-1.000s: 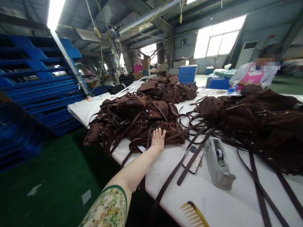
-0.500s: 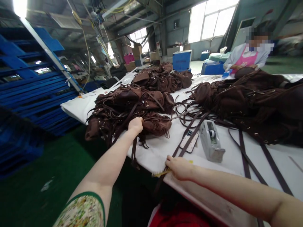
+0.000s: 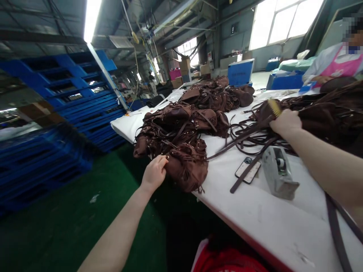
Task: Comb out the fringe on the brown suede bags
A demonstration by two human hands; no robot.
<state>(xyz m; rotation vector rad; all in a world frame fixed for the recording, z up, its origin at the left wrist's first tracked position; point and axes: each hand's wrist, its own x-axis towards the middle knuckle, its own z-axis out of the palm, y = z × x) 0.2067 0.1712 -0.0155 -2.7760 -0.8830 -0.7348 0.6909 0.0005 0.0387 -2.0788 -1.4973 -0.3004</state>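
My left hand (image 3: 154, 174) is closed on the edge of a brown drawstring bag (image 3: 187, 170), which hangs partly over the table's front edge. Out over the table, my right hand (image 3: 287, 124) grips a small brush (image 3: 274, 108), its yellowish bristles showing above the fingers. Dark brown straps (image 3: 241, 141) run up to the right hand; whether the fingers also hold one I cannot tell. Behind the left hand, more brown bags with metal eyelets (image 3: 176, 117) lie heaped. A larger heap of brown bags (image 3: 326, 121) is beside and beyond my right hand.
On the white table (image 3: 255, 211) lie a phone (image 3: 247, 170) and a grey tape dispenser (image 3: 279, 172). Loose straps (image 3: 337, 230) cross the right side. Stacked blue pallets (image 3: 70, 90) stand left. A person in a pink apron (image 3: 334, 66) is across the table.
My right hand has moved from the front table edge up and away toward the right heap, carrying the brush. The left hand has drawn the bag nearer the front edge. The view has swung left.
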